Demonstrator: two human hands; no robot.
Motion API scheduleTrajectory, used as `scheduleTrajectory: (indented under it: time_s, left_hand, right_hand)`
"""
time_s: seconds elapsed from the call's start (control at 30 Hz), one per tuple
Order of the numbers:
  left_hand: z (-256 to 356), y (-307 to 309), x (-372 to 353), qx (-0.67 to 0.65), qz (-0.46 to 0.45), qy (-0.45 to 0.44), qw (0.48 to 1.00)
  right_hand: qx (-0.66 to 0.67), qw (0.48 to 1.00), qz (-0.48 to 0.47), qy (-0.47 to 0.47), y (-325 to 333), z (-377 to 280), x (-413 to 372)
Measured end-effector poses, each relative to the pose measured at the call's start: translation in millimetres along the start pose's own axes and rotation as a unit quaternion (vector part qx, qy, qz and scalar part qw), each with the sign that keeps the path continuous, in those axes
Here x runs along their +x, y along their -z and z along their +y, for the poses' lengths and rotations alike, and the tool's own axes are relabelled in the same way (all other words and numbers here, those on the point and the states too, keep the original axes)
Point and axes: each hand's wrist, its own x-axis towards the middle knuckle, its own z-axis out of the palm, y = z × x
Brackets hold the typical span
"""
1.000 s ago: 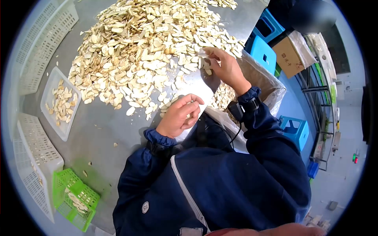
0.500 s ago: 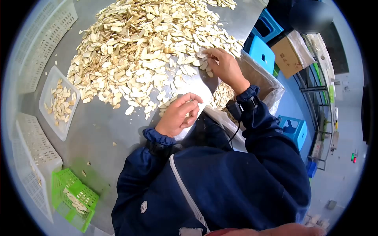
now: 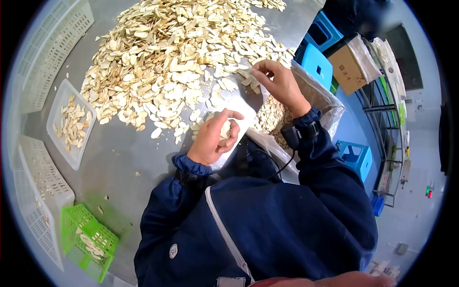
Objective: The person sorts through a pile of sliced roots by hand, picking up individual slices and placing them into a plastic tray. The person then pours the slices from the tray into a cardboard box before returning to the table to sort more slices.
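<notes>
A large heap of pale, flat dried slices covers the metal table. My left hand is curled at the near edge of the heap, over a bright white patch of the surface. A pale slice shows inside its bent fingers. My right hand has its fingertips drawn together at the heap's right side, beside a few loose slices. What those fingertips hold, if anything, is hidden. Below the right hand, a plastic-lined bin contains more slices.
On the left stand a clear tray with slices, white perforated baskets and a green basket holding some slices. Blue stools, a cardboard box and a metal rack stand on the right. Someone in dark clothing is beyond.
My right hand has drawn back slightly to the right, away from the loose slices. The fingers of my left hand have parted a little, showing a pale slice.
</notes>
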Motion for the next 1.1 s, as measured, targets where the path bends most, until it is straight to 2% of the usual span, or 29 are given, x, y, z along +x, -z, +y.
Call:
scheduleTrajectory:
  time_s: [0.03, 0.07, 0.13, 0.2, 0.27, 0.37, 0.47, 0.57, 0.67, 0.77, 0.87, 0.97, 1.07, 1.1]
  left_hand:
    - [2, -3, 0, -0.016, 0.011, -0.005, 1.0]
    - [5, -10, -1, -0.033, 0.023, -0.01, 0.999]
    - [6, -13, 0, -0.053, 0.034, -0.019, 0.998]
    - [0, -5, 3, -0.062, 0.034, -0.028, 0.997]
    - [-2, 3, 3, -0.039, 0.001, -0.032, 0.999]
    - [0, 3, -1, -0.033, -0.009, -0.024, 0.999]
    - [0, 3, -1, -0.032, -0.003, -0.017, 0.999]
    - [2, 0, -1, -0.024, 0.0, -0.015, 1.0]
    - [2, 1, -1, -0.023, -0.009, -0.016, 1.0]
    - [2, 0, -3, -0.009, -0.005, -0.019, 1.0]
    - [2, 0, -3, -0.015, -0.003, -0.017, 1.0]
    - [2, 0, -2, -0.022, -0.001, -0.014, 1.0]
    - [1, 1, -3, -0.02, -0.001, -0.019, 1.0]
    - [1, 1, -3, -0.023, 0.0, -0.018, 1.0]
  right_hand:
    - [0.061, 0.996, -0.045, -0.037, 2, -2, -2]
    - [0.213, 0.968, -0.132, 0.017, -1, 0, -3]
    - [0.144, 0.978, -0.143, 0.056, -4, -15, -5]
    - [0.004, 0.996, -0.08, 0.025, -10, -25, 10]
    - [-0.152, 0.976, 0.062, 0.146, -31, -5, 26]
    - [-0.222, 0.946, 0.094, 0.219, -45, 3, 32]
    - [-0.233, 0.956, 0.063, 0.168, -44, 6, 29]
    - [-0.276, 0.94, 0.07, 0.186, -42, 4, 25]
    - [-0.375, 0.898, 0.02, 0.227, -39, 2, 30]
    - [-0.439, 0.874, -0.056, 0.199, -39, -11, 37]
    - [-0.461, 0.86, -0.058, 0.212, -38, -17, 42]
    - [-0.447, 0.874, -0.047, 0.186, -33, -3, 49]
    - [-0.341, 0.935, 0.027, 0.094, -21, 4, 39]
    - [-0.345, 0.932, 0.066, 0.092, -16, 14, 37]
